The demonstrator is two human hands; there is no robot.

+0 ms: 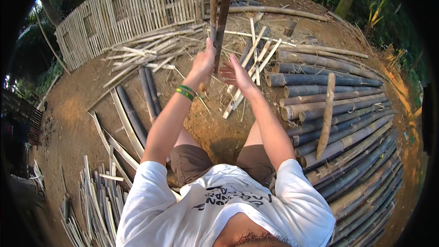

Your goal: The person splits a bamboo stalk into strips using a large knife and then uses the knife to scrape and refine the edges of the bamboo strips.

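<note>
In front of me, my left hand [204, 64] is closed around a long, light brown pole [214, 7] that rises past the top of the picture. A rounded wooden end shows just below that hand. Close beside it stands a dark, flat-looking bamboo length [224, 13], its lower end near my fingers. My right hand [236, 74] is open, fingers spread toward the dark length's lower end; whether they touch it I cannot tell. Beyond both hands lie pale split bamboo strips [258, 59] on the ground. A green and yellow band circles my left wrist.
Stacked bamboo poles [338, 114] fill the right side, with a short brown stick [326, 116] across them. Dark poles [130, 112] and curved split pieces [125, 121] lie left. Thin strips [98, 201] are heaped lower left. A slatted bamboo fence [132, 11] stands behind.
</note>
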